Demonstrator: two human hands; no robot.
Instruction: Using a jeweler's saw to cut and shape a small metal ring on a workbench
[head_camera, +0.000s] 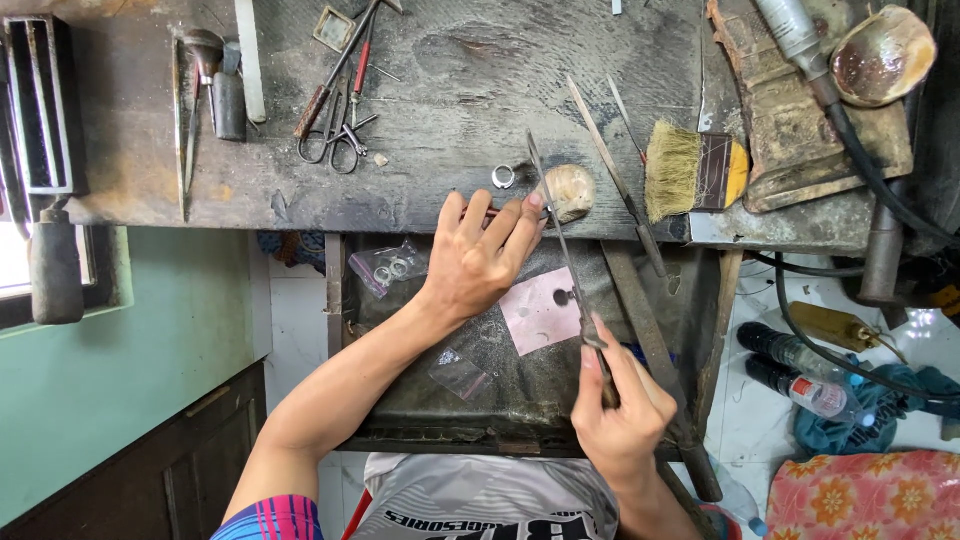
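Firmly, the right hand (620, 410) had its fingers wrapped around the handle of a long, stiff, slim file (562, 240), best held there; the left hand (480, 262), fingers (527, 215) narrow, pinned a small piece, hardly visible, at the table's (420, 140) near edge, a light ring (503, 177) just beyond.

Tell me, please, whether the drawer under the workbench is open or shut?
Open. The drawer is pulled out below the bench edge, showing its pink paper and small plastic bags.
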